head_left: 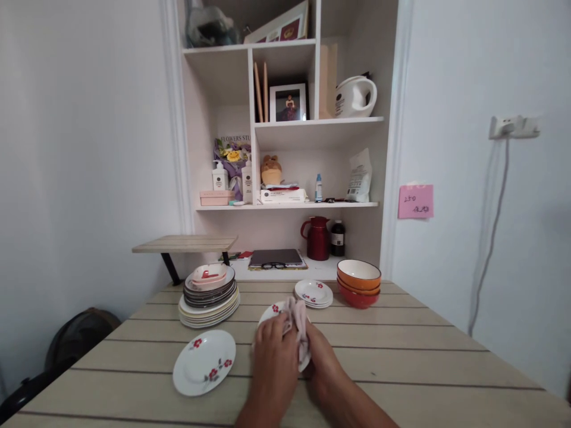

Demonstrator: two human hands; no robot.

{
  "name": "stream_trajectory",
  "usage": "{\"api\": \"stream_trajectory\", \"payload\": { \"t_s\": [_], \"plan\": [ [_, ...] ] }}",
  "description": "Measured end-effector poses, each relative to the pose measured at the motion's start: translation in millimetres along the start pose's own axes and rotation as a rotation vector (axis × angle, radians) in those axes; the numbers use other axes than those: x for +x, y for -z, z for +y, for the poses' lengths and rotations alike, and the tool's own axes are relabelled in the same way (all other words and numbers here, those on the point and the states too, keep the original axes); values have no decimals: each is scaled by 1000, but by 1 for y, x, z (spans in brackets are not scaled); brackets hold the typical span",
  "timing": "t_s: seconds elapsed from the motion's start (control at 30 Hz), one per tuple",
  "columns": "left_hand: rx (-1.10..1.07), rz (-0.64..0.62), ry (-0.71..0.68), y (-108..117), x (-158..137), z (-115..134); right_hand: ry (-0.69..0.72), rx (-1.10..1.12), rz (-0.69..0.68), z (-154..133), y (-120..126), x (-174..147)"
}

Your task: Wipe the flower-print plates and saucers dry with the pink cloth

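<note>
- Clamped round white red-flowered ceramic plate (pixel 269 312) in fingers of left hand (pixel 274 352) and right hand (pixel 323 355).
- Bunched crumpled pale-pink cloth (pixel 297 318) against plate, between hands.

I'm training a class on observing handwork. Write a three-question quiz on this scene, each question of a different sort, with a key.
1. Multiple choice: The left hand and right hand are at a round white plate with red flowers. What is bunched against it?
A) a blue towel
B) a pale pink cloth
C) a green sponge

2. True or false: The stack of round orange and red bowls stands to the right of the stack of small white flowered plates.

3. Short answer: Which hand is nearer the single white flowered plate lying by itself?

Key: 1. B; 2. True; 3. The left hand.
</note>
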State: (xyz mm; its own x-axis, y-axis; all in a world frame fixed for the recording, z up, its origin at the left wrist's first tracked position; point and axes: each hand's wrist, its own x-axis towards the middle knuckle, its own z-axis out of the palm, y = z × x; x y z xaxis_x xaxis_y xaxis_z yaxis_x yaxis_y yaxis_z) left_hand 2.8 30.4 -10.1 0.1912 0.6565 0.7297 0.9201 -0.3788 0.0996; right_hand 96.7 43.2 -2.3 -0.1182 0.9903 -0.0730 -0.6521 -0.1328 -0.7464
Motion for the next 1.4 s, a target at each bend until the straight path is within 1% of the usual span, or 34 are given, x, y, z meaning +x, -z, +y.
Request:
{"api": "stream_trajectory", "payload": {
  "t_s": [0.1,0.13,0.2,0.27,0.4,0.47,0.53,0.6,0.67,0.77,0.83,0.87,1.0,1.07,1.23,1.33,1.4],
  "plan": [
    [82,-31,162,2,3,-16,4,-16,-18,3,1,0],
    [111,-45,204,3,4,-20,1,-18,3,3,2,1],
    [141,-68,230,5,5,-24,-3,-8,47,0,5,4],
    [123,-64,193,6,5,-20,10,25,72,-5,8,6],
    [29,-24,50,3,0,-2,31,72,89,-15,12,6],
    [-4,-30,-12,0,-3,6,1,57,71,-14,11,4],
    [-12,-39,-35,-4,-6,8,-53,23,39,-7,8,1],
    [6,-43,-34,-7,-6,6,-78,-14,22,1,5,-3],
    [24,-56,-14,-8,-4,1,-58,-41,38,8,4,-3],
    [38,-101,94,-4,1,-8,-7,-13,59,10,7,2],
    [45,-122,178,0,4,-13,8,38,64,6,12,7],
    [42,-134,194,1,5,-14,15,56,75,3,14,9],
    [10,-173,135,5,3,-11,51,77,137,-8,20,14],
    [7,-173,103,3,0,-5,51,82,134,-11,21,14],
    [39,-135,25,-4,-5,5,-43,7,79,-2,15,8],
    [46,-124,46,-3,-3,3,-87,-32,24,7,10,0],
    [67,-126,124,0,1,-5,-82,-48,13,9,6,-4]
  ]
}}
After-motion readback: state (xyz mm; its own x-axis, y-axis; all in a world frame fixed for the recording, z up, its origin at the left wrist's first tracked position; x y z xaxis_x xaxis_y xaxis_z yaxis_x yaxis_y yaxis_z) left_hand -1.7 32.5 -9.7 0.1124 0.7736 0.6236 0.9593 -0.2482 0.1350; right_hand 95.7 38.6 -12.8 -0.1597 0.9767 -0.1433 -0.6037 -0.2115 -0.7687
